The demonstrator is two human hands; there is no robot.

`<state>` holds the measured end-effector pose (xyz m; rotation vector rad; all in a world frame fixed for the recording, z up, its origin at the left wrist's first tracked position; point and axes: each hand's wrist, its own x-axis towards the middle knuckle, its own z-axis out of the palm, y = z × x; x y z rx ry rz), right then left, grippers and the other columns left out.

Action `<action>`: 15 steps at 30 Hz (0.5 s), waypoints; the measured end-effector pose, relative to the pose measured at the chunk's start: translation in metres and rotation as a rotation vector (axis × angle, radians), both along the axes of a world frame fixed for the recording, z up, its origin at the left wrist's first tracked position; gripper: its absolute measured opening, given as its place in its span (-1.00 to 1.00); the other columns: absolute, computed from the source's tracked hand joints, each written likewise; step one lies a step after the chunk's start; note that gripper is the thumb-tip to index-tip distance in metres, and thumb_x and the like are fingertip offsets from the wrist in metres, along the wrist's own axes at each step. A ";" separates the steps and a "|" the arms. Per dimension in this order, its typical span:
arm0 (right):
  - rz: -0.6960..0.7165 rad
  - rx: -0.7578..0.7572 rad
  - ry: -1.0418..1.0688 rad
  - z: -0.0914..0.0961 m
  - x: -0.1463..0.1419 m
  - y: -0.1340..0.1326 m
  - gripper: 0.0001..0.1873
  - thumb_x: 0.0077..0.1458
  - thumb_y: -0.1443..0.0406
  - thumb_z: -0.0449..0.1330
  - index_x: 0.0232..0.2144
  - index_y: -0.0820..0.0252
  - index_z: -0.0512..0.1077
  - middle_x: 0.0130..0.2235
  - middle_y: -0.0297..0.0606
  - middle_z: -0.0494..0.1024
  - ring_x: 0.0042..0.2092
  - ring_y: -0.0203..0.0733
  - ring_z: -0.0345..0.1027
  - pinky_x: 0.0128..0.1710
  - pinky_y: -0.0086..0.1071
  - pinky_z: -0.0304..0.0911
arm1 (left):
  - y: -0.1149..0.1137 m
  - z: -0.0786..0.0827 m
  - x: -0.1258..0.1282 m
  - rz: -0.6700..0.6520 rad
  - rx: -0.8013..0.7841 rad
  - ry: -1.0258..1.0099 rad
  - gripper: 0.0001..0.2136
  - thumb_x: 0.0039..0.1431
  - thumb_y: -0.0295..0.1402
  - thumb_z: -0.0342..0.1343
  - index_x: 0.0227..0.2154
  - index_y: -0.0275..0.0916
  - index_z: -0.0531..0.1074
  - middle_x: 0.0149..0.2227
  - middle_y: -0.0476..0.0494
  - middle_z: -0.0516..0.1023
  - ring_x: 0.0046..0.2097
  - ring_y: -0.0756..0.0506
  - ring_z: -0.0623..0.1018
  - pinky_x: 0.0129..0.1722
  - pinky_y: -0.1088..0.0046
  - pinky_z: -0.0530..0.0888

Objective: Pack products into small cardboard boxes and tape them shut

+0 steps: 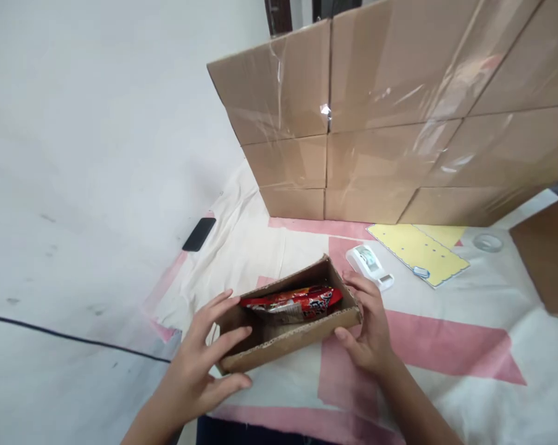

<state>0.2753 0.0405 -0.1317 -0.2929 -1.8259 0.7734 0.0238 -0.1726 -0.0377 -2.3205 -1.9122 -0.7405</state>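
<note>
A narrow cardboard box point(288, 352) without a lid sits in front of me, its open top facing up. Inside it lies a shiny red snack packet point(306, 304) with printed lettering. My right hand point(369, 324) grips the box's right end, thumb at the front and fingers behind. At the left end, my left hand point(209, 349) has its fingers spread, some reaching over the rim and the thumb near the front side. Whether the box's bottom rests fully on the cloth cannot be made out.
Taped cardboard panels point(371, 154) stand behind. On the cloth point(436, 395) lie a white device point(370, 266), yellow sheets point(413, 247), a clear tape roll point(488, 243) and a black phone point(199, 235). A brown box point(550, 253) stands right; a black cable point(75, 338) runs left.
</note>
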 end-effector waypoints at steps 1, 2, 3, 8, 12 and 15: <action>0.036 0.002 0.042 0.001 0.000 0.000 -0.38 0.26 0.17 0.22 0.31 0.02 0.17 0.23 -0.02 0.30 0.28 0.23 0.19 0.25 0.21 0.17 | -0.001 0.000 0.004 0.018 -0.012 -0.012 -0.62 0.31 -0.10 0.18 0.08 -0.18 0.43 0.40 -0.42 0.12 0.46 -0.48 0.10 0.30 -0.17 0.31; 0.062 0.002 0.070 0.003 -0.001 0.000 -0.37 0.27 0.20 0.21 0.32 0.00 0.16 0.23 -0.04 0.31 0.29 0.22 0.19 0.27 0.22 0.16 | -0.002 0.000 0.007 0.035 -0.016 -0.034 -0.70 0.27 -0.27 0.26 0.02 -0.19 0.44 0.42 -0.42 0.08 0.48 -0.50 0.04 0.31 -0.20 0.30; 0.072 0.006 0.082 0.005 0.000 0.000 -0.37 0.27 0.22 0.20 0.34 0.00 0.15 0.23 -0.05 0.32 0.29 0.20 0.20 0.27 0.22 0.16 | -0.003 -0.002 0.010 0.044 -0.014 -0.057 -0.74 0.24 -0.40 0.27 -0.03 -0.20 0.45 0.44 -0.41 0.06 0.49 -0.52 -0.01 0.32 -0.24 0.28; -0.027 0.123 -0.015 0.012 0.002 -0.005 -0.33 0.30 0.14 0.16 0.38 0.12 0.19 0.20 0.01 0.31 0.26 0.20 0.23 0.19 0.14 0.28 | -0.012 -0.018 0.017 0.004 0.042 -0.144 -0.74 0.18 -0.58 0.25 -0.10 -0.20 0.47 0.52 -0.34 -0.10 0.51 -0.60 -0.20 0.29 -0.45 0.19; -0.147 0.189 -0.004 0.015 0.002 -0.021 -0.34 0.29 0.07 0.18 0.36 0.09 0.25 0.20 0.02 0.35 0.23 0.22 0.26 0.18 0.17 0.28 | -0.010 -0.024 0.009 -0.081 0.095 -0.206 -0.83 0.21 -0.49 0.26 -0.17 -0.24 0.42 0.53 -0.36 -0.14 0.51 -0.58 -0.27 0.34 -0.45 0.08; -0.259 0.193 0.017 0.017 0.005 -0.048 -0.34 0.27 0.06 0.20 0.34 0.09 0.27 0.20 0.03 0.38 0.23 0.24 0.28 0.18 0.21 0.24 | -0.007 -0.024 0.001 -0.160 0.112 -0.267 -0.84 0.23 -0.41 0.27 -0.24 -0.24 0.37 0.51 -0.40 -0.02 0.52 -0.52 -0.27 0.40 -0.34 0.06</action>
